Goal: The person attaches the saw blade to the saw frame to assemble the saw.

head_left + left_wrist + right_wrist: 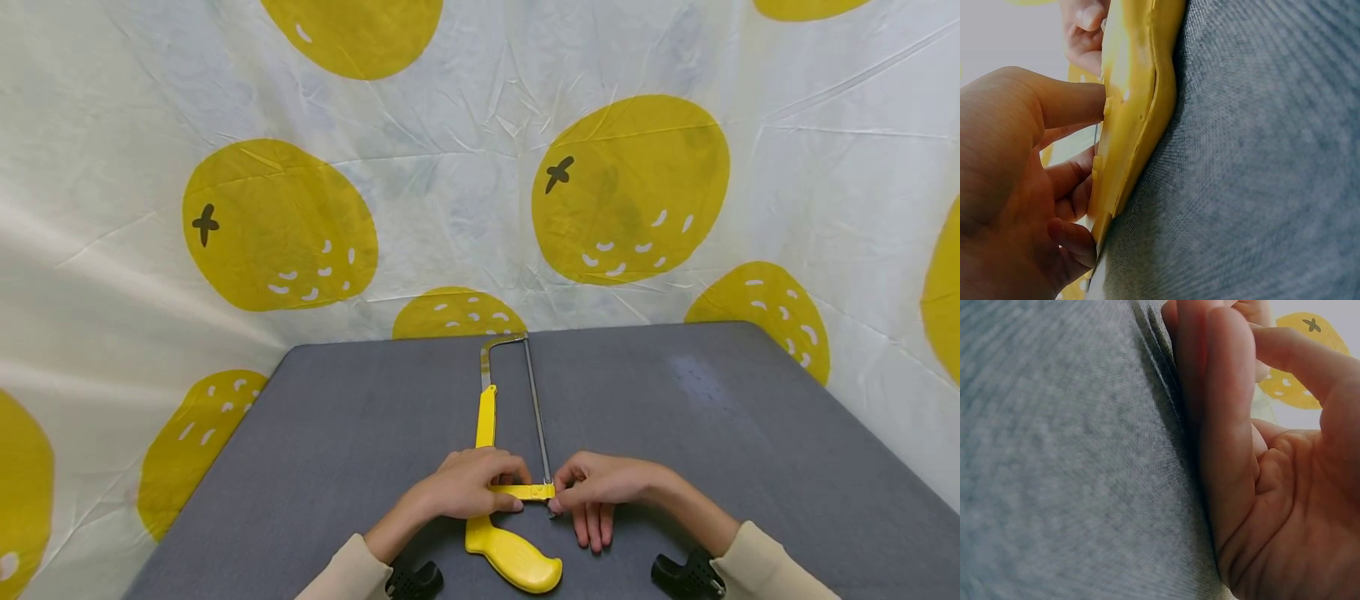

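Note:
A hacksaw (521, 562) with a yellow handle and frame lies on the grey table, its handle toward me. The thin blade (536, 408) runs along the frame's right side to the far end. My left hand (476, 483) grips the yellow crossbar above the handle, thumb on the near side and fingers on the far side. The left wrist view shows that hand against the yellow frame (1141, 94). At the crossbar's right end my right hand (603, 483) pinches the small metal wing nut (551, 512) with thumb and index finger. Its other fingers (1232, 394) extend along the table surface.
The grey cloth-covered table (360, 417) spreads around the hacksaw. Behind and beside it hangs a pale curtain (450, 200) printed with yellow fruit. Black wrist devices (686, 577) sit near both sleeves at the table's near side.

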### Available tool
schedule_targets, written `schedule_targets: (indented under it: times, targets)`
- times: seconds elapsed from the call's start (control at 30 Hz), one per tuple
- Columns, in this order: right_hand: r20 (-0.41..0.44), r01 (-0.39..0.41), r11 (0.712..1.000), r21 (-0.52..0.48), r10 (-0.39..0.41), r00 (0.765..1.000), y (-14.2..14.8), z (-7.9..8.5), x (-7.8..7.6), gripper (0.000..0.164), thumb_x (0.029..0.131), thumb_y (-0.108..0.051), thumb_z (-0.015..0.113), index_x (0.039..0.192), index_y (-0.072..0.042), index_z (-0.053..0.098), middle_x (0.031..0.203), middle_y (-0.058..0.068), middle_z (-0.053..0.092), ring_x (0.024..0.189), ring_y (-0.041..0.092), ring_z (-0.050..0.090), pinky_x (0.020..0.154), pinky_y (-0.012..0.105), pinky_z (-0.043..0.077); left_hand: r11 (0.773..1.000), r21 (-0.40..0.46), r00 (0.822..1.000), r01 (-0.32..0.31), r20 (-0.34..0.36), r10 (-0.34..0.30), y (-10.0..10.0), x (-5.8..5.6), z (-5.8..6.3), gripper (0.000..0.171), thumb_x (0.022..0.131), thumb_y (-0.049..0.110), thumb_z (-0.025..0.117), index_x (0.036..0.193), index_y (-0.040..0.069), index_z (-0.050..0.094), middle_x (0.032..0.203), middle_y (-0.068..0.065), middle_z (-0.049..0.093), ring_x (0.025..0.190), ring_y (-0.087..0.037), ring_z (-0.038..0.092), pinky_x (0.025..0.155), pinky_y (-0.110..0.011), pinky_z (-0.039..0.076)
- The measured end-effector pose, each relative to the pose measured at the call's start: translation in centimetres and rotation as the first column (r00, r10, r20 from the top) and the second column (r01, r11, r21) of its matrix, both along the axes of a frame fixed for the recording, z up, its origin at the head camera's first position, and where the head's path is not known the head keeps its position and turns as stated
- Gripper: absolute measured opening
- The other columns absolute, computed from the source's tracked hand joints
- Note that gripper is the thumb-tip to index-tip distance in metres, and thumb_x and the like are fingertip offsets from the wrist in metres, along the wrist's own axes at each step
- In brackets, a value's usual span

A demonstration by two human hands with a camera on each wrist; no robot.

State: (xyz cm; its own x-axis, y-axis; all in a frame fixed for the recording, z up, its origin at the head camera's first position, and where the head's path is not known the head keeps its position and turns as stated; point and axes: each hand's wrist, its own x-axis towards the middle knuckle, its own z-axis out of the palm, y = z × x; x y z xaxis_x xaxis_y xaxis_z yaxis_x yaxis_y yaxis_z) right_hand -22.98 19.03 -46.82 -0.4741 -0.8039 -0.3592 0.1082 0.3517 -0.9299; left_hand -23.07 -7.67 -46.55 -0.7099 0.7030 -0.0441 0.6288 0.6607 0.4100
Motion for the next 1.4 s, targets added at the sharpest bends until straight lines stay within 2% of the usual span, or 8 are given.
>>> schedule_targets:
  times: [0.47, 0.9, 1.4]
  targets:
    - [0.03, -0.036, 0.999, -0.01, 0.037, 0.999, 0.6, 0.8, -0.9, 0.014, 0.099, -0.015, 0.063, 0.102, -0.001, 0.064, 0.073, 0.006, 0.074, 0.056, 0.008, 0.071, 0.051, 0.025, 0.056, 1.0, -0.002, 1.0, -0.021, 0.015, 0.021, 0.4, -0.3, 1.1, 0.017, 0.094, 0.041, 0.075, 0.11, 0.043, 0.07, 0.086, 0.018, 0.057, 0.075, 0.001, 0.05, 0.064, -0.022, 0.038]
    - [0.012, -0.031, 0.999, -0.02, 0.031, 0.999, 0.8, 0.5, -0.8, 0.016, 0.099, -0.014, 0.063, 0.104, 0.002, 0.064, 0.073, 0.007, 0.073, 0.056, 0.01, 0.072, 0.05, 0.026, 0.056, 1.0, 0.001, 0.999, -0.028, 0.02, 0.028, 0.5, -0.3, 0.8, 0.017, 0.094, 0.041, 0.075, 0.11, 0.043, 0.07, 0.085, 0.018, 0.056, 0.074, 0.001, 0.049, 0.064, -0.022, 0.037]
    - [0.008, -0.012, 1.0, -0.019, 0.012, 1.0, 0.4, 0.1, -0.3, 0.011, 0.098, -0.01, 0.062, 0.102, 0.0, 0.063, 0.071, 0.007, 0.072, 0.055, 0.01, 0.071, 0.049, 0.025, 0.056, 1.0, -0.004, 1.0, -0.013, 0.017, 0.013, 0.2, 0.1, 0.8, 0.017, 0.094, 0.04, 0.075, 0.11, 0.043, 0.07, 0.088, 0.019, 0.058, 0.075, 0.001, 0.05, 0.065, -0.021, 0.039]
